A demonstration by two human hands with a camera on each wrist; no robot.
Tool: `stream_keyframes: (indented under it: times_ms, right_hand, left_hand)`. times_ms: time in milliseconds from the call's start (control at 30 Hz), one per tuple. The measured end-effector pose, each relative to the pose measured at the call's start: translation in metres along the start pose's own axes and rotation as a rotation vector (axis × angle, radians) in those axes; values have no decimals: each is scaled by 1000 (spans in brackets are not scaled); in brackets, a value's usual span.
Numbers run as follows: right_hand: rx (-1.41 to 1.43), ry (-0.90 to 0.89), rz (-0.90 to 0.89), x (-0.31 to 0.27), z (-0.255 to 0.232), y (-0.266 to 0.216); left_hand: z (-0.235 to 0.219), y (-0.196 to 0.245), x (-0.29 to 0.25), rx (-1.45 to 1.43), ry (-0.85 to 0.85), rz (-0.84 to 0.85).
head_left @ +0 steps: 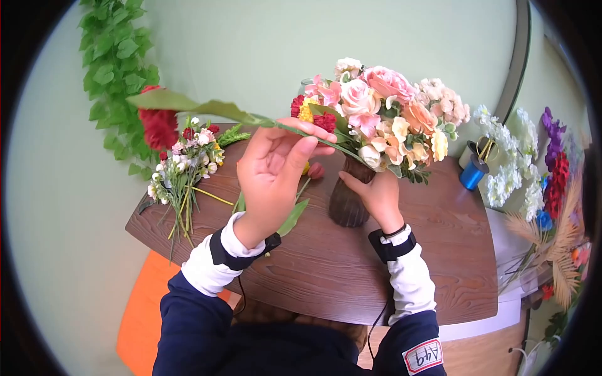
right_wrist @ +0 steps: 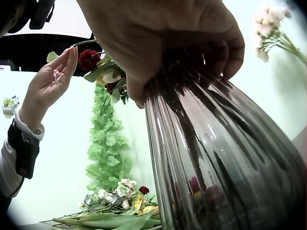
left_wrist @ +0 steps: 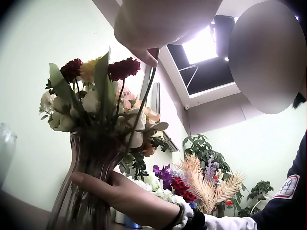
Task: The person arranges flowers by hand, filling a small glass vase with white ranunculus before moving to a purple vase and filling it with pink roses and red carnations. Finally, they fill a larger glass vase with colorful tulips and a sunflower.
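Left hand [head_left: 276,166] pinches a long leafy stem [head_left: 188,103] between thumb + fingers; stem slants from 10 o'clock down toward the neck of the ribbed glass vase [head_left: 347,203]. Right hand [head_left: 376,191] is wrapped round the vase neck, under the bouquet [head_left: 382,116]. Vase stands near tabletop [head_left: 376,276] centre.

Risks, as I judge: bouquet looks top-heavy, so if the right hand slackens while the stem is levered in, the vase may tip. Neck looks crowded w/ stems; forcing another could bend it or push blooms out.

Count: 1 vase, 1 stem in hand, 1 loose bunch of small flowers [head_left: 185,169] at 9 o'clock, 1 blue spool [head_left: 473,172] at 2 o'clock, 2 hands.
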State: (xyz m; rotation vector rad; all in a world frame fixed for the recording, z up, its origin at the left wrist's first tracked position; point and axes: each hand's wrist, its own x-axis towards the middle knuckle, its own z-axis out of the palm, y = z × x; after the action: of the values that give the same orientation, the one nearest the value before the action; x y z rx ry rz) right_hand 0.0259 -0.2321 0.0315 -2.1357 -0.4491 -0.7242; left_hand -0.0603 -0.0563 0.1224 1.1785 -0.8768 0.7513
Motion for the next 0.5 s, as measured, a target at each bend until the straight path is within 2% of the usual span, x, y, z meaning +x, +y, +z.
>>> stream_keyframes:
  times_ms: [33, 100, 167, 200, 300, 367, 500]
  right_hand:
    - [-4, -29, 24, 0, -2, -3]
    - [-9, -57, 53, 0, -2, -3]
    - [-12, 97, -83, 0, 3, 1]
    - [-11, 100, -77, 0, 4, 3]
    - [-25, 102, -61, 0, 5, 5]
    - [-27, 65, -29, 0, 4, 5]
    - [-22, 23, 15, 0, 1, 0]
  left_hand:
    - [1, 0, -1, -3, -3, -3]
    - [1, 4, -2, 73, -22, 100]
    - [0, 6, -1, 62, -57, 128]
    - [1, 7, -1, 63, -64, 161]
    - [2, 4, -2, 84, -102, 217]
    - [3, 1, -3, 207, -159, 281]
    - [4, 6, 0, 206, -158, 311]
